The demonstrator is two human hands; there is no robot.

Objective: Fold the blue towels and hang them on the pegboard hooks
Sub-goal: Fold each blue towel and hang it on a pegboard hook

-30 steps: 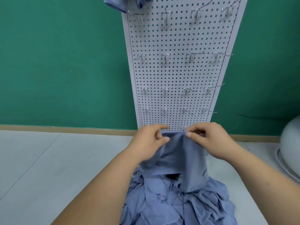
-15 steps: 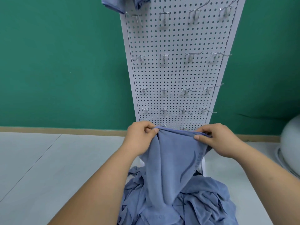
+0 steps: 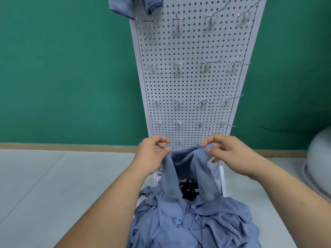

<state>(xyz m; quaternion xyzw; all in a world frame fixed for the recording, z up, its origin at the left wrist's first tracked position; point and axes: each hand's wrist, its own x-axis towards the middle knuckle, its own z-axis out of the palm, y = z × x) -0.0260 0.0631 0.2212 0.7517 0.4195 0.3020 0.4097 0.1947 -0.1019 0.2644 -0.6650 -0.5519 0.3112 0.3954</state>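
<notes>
**Two pinches, one sagging edge**

Left hand and right hand each pinched the towel by its top edge, which ran side to side, sagging between them. It hung onto the pile below; bare hooks stood above.
</notes>
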